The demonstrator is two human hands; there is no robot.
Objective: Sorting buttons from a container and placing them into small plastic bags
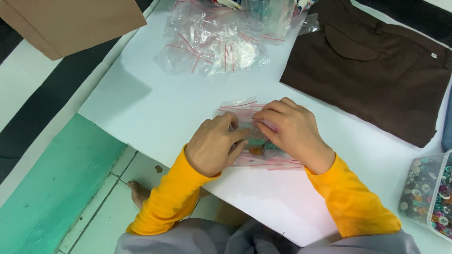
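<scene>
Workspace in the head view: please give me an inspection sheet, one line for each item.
Surface: white table, with a large white sheet on it.
Job's things: small clear bags with red zip strips, stacked under both hands; a few coloured buttons show inside.
Clutter: heap of empty clear bags at the far edge; folded brown garment on the right; clear box of mixed buttons at the right edge; brown cardboard at the top left.
Grippers: left hand and right hand both pinch the bags.
Cables: nothing seen.
Surroundings: tiled floor, green panel, a bare foot below the table.
</scene>
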